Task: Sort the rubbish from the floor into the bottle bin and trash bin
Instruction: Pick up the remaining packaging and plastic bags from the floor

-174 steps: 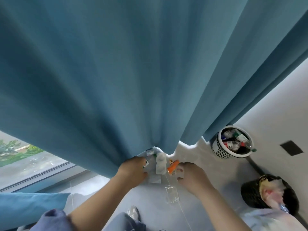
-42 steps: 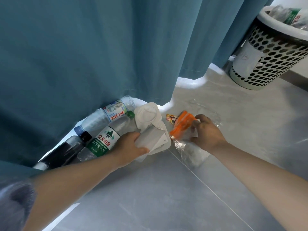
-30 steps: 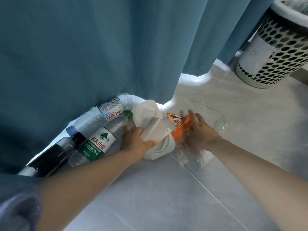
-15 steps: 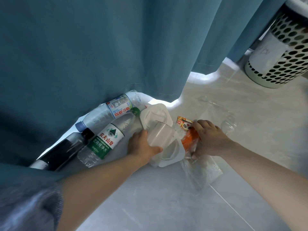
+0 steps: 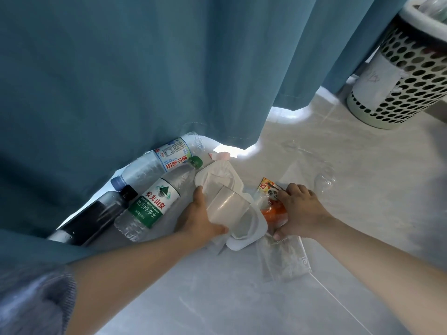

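Now, head view. Left hand (image 5: 200, 218), centre frame: grip clamped on stacked white trays (image 5: 227, 204), low at floor (image 5: 242, 298). Right hand (image 5: 302, 213) beside it: grip pinched on orange wrapper (image 5: 274, 212); clear bag (image 5: 283, 259) lies just below. Green-label bottle (image 5: 150, 204), blue-label bottle (image 5: 164, 160), dark bottle (image 5: 96, 218) lie left of centre, half under curtain (image 5: 145, 68), untouched. Perforated bin (image 5: 399, 76), upper right, shows clear plastic at rim; likely bottle bin. Trash bin out of view. Judgement: sorting partway, whole pile left to bin.
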Motion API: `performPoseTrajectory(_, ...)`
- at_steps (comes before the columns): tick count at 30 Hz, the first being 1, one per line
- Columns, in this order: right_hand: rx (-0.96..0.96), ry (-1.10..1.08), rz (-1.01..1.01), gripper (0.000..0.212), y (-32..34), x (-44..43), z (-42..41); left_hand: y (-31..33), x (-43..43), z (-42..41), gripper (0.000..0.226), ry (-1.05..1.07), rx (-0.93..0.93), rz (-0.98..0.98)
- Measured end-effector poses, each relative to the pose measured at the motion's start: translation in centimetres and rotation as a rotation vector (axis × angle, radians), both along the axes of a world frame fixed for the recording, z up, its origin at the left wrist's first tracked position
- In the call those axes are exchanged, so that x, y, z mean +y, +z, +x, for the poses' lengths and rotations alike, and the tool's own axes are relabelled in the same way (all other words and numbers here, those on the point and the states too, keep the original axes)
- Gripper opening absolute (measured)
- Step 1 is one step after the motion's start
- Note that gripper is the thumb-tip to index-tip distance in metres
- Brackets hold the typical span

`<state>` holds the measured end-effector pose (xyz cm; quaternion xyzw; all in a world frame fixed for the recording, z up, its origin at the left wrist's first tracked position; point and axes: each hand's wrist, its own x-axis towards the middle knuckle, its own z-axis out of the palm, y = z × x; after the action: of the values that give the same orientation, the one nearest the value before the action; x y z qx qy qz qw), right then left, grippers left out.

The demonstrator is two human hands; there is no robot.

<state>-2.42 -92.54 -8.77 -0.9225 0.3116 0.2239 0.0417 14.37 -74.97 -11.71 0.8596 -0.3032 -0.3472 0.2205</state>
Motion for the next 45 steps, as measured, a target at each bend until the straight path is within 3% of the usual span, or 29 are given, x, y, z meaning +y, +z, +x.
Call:
performPoseTrajectory(9,-0.09,-0.041,0.09,0.045,0.5,0.4,-1.4,1.1,1.0,0.1,0.04,-0.093,0.003,-0.11)
performPoseTrajectory(11,-0.108,-0.039,0.107,0.032,1.1,0.5,-1.8,1.8,0.6,0.4,0.033,-0.144,-0.048,-0.143)
performPoseTrajectory(15,-0.084,-0.009,0.108,0.03,1.5,0.7,-2.9,3.1,-0.6,1.1,0.033,-0.282,-0.169,-0.172)
performPoseTrajectory(19,-0.081,-0.006,0.151,0.02,1.4,1.1,-4.1,3.1,-1.1,0.8,0.052,-0.369,-0.176,-0.145)
performPoseTrajectory(23,-0.079,-0.063,0.207,0.038,1.3,1.2,-5.2,2.9,-0.5,0.4,0.042,-0.35,-0.142,-0.091)
performPoseTrajectory(28,-0.147,-0.066,0.229,0.043,2.3,1.1,-5.7,3.2,0.1,0.0,0.03,-0.415,-0.174,-0.05)
performPoseTrajectory(31,-0.142,-0.065,0.22,0.043,2.5,1.4,-5.8,3.4,0.3,-0.5,0.024,-0.395,-0.208,-0.046)
performPoseTrajectory(34,-0.114,-0.058,0.211,0.038,2.6,1.9,-5.8,3.7,0.4,-0.6,0.034,-0.371,-0.272,-0.067)
performPoseTrajectory(36,-0.1,-0.05,0.21,0.038,2.5,2.0,-5.9,3.5,0.4,-0.3,0.026,-0.349,-0.322,-0.095)
performPoseTrajectory(39,-0.09,-0.043,0.217,0.041,2.4,2.2,-5.8,3.4,0.3,0.4,0.032,-0.277,-0.364,-0.111)
performPoseTrajectory(42,-0.089,-0.038,0.213,0.042,2.5,2.4,-5.7,3.6,-0.2,1.4,0.036,-0.262,-0.314,-0.041)
performPoseTrajectory(45,-0.087,-0.035,0.211,0.041,2.3,2.6,-5.6,3.1,-0.5,1.9,0.057,-0.254,-0.17,0.033)
